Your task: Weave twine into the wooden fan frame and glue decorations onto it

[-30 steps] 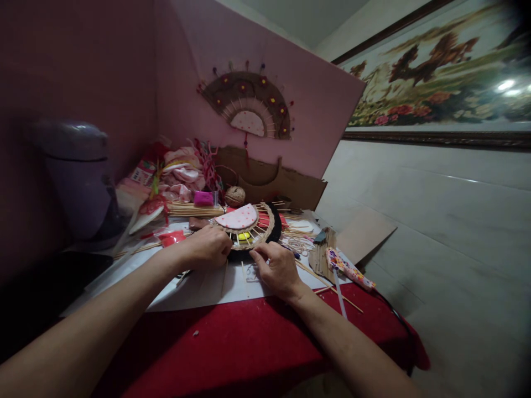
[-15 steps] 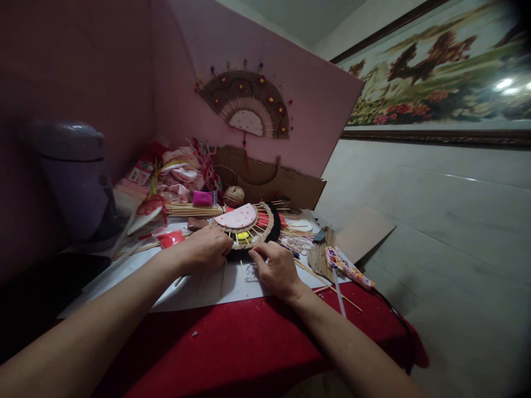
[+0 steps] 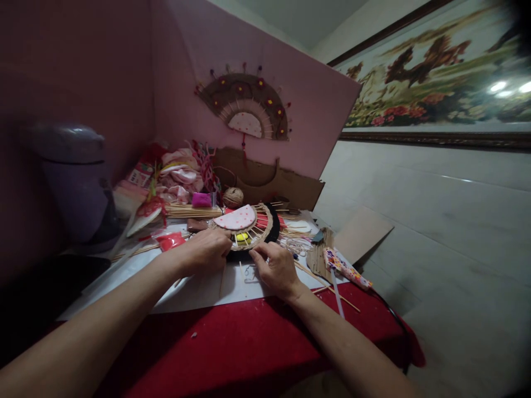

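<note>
A fan-shaped craft piece [image 3: 265, 228] with thin sticks, a twine-covered arc and a black outer band lies on white paper [image 3: 199, 290]. Its half-round centre [image 3: 235, 218] is white with red dots, and a yellow piece [image 3: 242, 237] shows between the sticks. My left hand [image 3: 211, 250] is closed at the craft piece's near left edge, its fingertips partly hidden. At the near edge of the black band, my right hand [image 3: 274, 267] has thumb and forefinger pinched together. Whatever is between them is too small to tell.
Behind lie a twine ball [image 3: 233, 197], bundled sticks [image 3: 193, 211] and a pink packet [image 3: 202, 199]. A glue gun [image 3: 347, 268] and corrugated cardboard [image 3: 321, 254] are at right. A finished fan [image 3: 249, 105] hangs on the pink board.
Both hands stay almost where they were, with the same closed grips. The view has shifted very slightly.
</note>
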The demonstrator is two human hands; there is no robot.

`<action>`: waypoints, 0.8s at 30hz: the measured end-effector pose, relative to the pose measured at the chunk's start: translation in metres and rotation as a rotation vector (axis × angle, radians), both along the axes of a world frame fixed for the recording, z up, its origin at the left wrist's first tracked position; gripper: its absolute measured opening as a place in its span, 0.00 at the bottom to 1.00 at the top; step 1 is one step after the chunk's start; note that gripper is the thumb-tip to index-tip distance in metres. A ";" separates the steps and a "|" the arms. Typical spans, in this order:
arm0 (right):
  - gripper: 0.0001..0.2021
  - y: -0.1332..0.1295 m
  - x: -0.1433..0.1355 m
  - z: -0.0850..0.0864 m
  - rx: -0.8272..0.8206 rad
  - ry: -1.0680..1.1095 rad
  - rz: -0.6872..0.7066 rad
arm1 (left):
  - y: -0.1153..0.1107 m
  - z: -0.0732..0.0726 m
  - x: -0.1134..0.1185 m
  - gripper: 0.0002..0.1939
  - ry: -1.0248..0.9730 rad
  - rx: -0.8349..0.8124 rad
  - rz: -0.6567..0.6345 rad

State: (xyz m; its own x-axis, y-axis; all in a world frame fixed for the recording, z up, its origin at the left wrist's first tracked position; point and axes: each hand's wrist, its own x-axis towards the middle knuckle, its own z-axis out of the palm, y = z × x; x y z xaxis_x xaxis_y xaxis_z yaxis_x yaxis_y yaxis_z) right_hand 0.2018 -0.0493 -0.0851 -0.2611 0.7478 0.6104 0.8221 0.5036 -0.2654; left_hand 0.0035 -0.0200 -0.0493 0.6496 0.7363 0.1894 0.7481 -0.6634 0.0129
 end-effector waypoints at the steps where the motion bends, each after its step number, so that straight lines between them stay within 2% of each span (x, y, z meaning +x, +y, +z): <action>1: 0.09 0.001 0.001 0.002 -0.008 0.037 0.004 | 0.001 0.000 -0.001 0.08 -0.008 -0.008 -0.002; 4: 0.11 0.001 0.005 0.012 -0.087 0.251 0.051 | 0.003 0.000 -0.003 0.07 -0.028 -0.052 -0.007; 7: 0.13 -0.003 0.012 0.030 -0.206 0.506 0.148 | 0.004 0.001 -0.004 0.07 -0.046 -0.089 -0.014; 11: 0.16 -0.017 0.028 0.057 -0.310 0.656 0.200 | 0.005 0.001 -0.005 0.07 -0.057 -0.107 -0.013; 15: 0.17 -0.028 0.060 0.072 -0.201 0.544 0.068 | 0.004 0.001 -0.005 0.08 -0.078 -0.108 -0.019; 19: 0.19 -0.024 0.114 0.073 -0.201 0.390 -0.124 | 0.003 0.002 -0.004 0.08 -0.074 -0.095 -0.023; 22: 0.16 -0.016 0.159 0.066 -0.286 0.184 -0.327 | 0.003 0.003 -0.003 0.08 -0.058 -0.085 -0.032; 24: 0.15 -0.012 0.182 0.058 -0.394 0.105 -0.347 | 0.003 0.003 -0.003 0.09 -0.060 -0.081 -0.036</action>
State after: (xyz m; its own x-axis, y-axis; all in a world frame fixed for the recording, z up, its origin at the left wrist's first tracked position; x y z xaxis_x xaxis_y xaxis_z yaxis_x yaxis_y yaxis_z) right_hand 0.3837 -0.0614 -0.0270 0.0899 0.9571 0.2755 0.8816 0.0522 -0.4691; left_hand 0.0002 -0.0174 -0.0461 0.6653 0.7271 0.1695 0.7201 -0.6848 0.1113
